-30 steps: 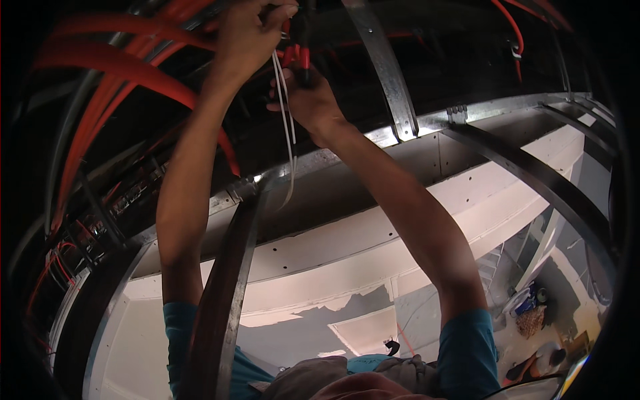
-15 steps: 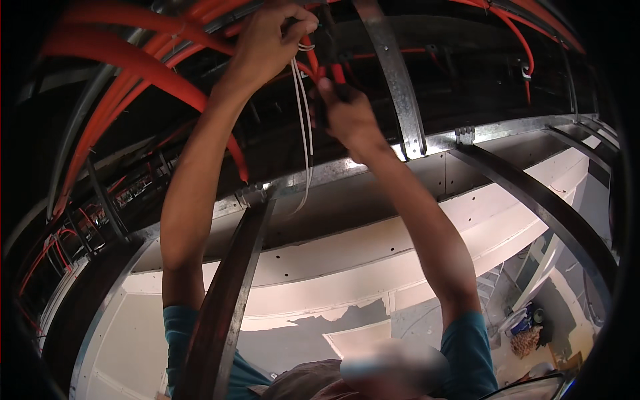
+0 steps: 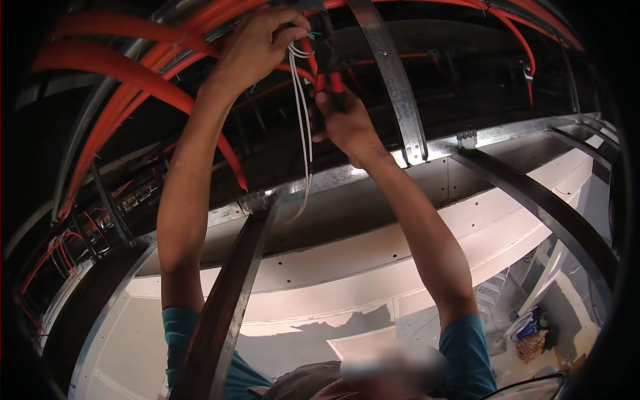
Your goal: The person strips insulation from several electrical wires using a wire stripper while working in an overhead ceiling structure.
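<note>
Up among the ceiling framing, my left hand [image 3: 257, 50] is closed, thumb and fingers pinching a small bundle of wires. White wires [image 3: 302, 100] loop at the fingertips and dangle in long strands, and a short green wire end [image 3: 316, 33] sticks out to the right. My right hand [image 3: 348, 127] grips a pair of pliers [image 3: 336, 83] with red and black handles, a little below and right of the left hand. The dark jaws point up beside the green wire end. Whether they touch it is too dim to tell. An orange conduit [image 3: 309, 57] runs just behind the wires.
Thick orange conduits [image 3: 127, 70] cross the upper left. A perforated metal strap [image 3: 393, 80] hangs right of the pliers. Metal ceiling channels [image 3: 230, 300] pass near my left arm and at right [image 3: 540, 200]. Pale boards [image 3: 347, 267] lie below, with a ladder [image 3: 492, 290] far down.
Both hands sit slightly lower in the picture, and the view has shifted a little. More of the green wire end shows past my left fingertips. Both hands keep their hold.
</note>
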Motion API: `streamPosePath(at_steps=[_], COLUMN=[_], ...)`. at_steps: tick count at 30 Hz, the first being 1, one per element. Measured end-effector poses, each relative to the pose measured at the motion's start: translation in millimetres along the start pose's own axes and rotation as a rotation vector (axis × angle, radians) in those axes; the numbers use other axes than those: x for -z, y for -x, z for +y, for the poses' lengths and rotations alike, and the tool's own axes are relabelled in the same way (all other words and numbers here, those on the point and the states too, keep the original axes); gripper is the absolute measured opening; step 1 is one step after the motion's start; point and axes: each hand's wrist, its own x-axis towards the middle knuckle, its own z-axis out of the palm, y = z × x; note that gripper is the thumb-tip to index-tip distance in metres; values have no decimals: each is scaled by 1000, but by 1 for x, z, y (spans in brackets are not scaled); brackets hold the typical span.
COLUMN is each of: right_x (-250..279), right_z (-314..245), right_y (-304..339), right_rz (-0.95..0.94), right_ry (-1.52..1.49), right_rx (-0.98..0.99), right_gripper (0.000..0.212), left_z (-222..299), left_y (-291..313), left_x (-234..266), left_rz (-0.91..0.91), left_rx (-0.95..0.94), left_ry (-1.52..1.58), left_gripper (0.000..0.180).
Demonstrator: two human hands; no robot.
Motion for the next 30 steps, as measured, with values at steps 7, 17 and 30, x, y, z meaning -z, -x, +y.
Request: streamPosePath(at_steps=[7,17,30], right_x=[-10,-11,-16], right_z=[6,1,12], right_y=[-5,-7,-17], right_rz=[8,-71,-84], right_ry=[-124,-119,-109], right_rx=[85,94,137], right_gripper=[26,42,37], left_z=[-1,0,5], left_y=[4,5,6], left_x=[-8,-13,-14], left_rz=[44,55,120], left_rx=[73,187,95], left_ry=[26,53,-39], left_gripper=[13,14,12])
